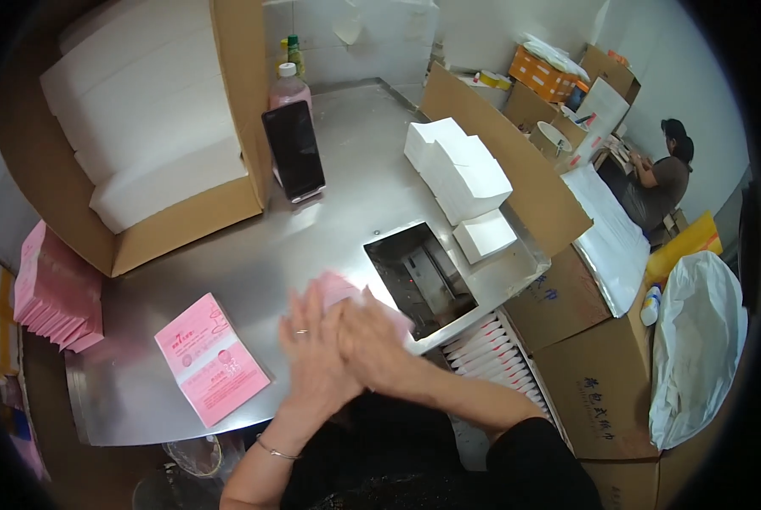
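Observation:
My hands are close together over the steel counter, blurred by motion, with a pink plastic packet (338, 286) between and under them. My left hand (316, 357), with a ring on one finger, has its fingers stretched along the packet's left side. My right hand (370, 344) lies across beside it, its fingers bent over the packet, whose right part sticks out past the knuckles. Most of the packet is hidden by the hands. To the left, a flat stack of pink printed bags (213, 359) lies on the counter.
A carton (185, 225) of white paper stacks stands at back left, near a propped phone (294, 151) and a bottle (288, 76). White stacks (461, 170) stand right of a rectangular counter opening (420, 280). Pink packets (57, 289) stand far left. Another person (661, 183) sits at far right.

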Tool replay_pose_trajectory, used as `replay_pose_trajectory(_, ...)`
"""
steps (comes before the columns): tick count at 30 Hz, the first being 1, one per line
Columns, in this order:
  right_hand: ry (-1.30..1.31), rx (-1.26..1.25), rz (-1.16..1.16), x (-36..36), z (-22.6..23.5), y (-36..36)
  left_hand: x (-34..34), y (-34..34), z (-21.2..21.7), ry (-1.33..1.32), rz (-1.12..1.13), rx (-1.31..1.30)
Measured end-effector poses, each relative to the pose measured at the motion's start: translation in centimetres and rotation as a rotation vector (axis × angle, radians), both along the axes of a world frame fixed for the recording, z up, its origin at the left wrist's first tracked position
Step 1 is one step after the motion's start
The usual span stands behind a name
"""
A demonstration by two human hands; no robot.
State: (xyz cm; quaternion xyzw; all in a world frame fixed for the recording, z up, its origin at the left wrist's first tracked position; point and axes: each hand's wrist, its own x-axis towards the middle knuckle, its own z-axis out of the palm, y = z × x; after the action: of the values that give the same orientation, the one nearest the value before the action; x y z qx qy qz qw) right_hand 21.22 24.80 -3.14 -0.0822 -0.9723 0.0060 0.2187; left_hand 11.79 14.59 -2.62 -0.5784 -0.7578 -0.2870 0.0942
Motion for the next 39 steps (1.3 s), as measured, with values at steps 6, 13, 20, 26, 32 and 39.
replay_pose_trajectory(6, 0.324, 0.031, -0.463, 5.9, 4.0, 7.8, -1.3, -2.0, 1.2, 0.139, 0.090, -0.160)
replay_pose_trajectory(13, 0.221, 0.152, -0.760, 9.9, 0.5, 15.2, -0.1, -0.9, 2.3, 0.120, 0.046, -0.183)
replay_pose_trajectory(20, 0.375, 0.170, -0.657, 10.7, 0.5, 15.8, 0.7, -1.1, 2.8, 0.029, -0.124, -0.259)
replay_pose_trajectory(26, 0.203, -0.160, 0.259, 5.4, 3.3, -1.4, -1.3, -1.9, 1.7, -0.219, -0.148, -0.152)
replay_pose_trajectory(32, -0.024, -0.060, -0.136, -0.3, -0.5, 3.3, 1.3, -1.8, 2.7, -0.159, -0.128, -0.128)
replay_pose_trajectory(39, -0.188, -0.317, -0.555, 3.8, -2.5, 11.2, -0.5, -6.6, 2.9, -0.120, -0.351, -0.116)
